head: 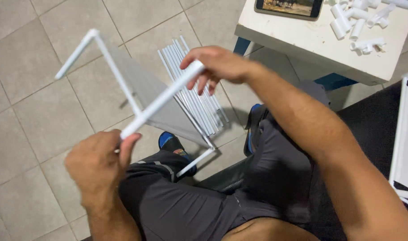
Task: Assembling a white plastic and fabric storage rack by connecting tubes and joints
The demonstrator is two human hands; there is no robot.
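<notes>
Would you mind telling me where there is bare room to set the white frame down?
The tiled floor left of the frame is bare. The small table has a free patch between the phone and the connectors. The pipe bundle crowds the floor ahead.

Floor [43,107]: grey square tiles, pale grout. White table [302,49] at one o'clock, blue legs [333,81]; even indoor light.
</notes>
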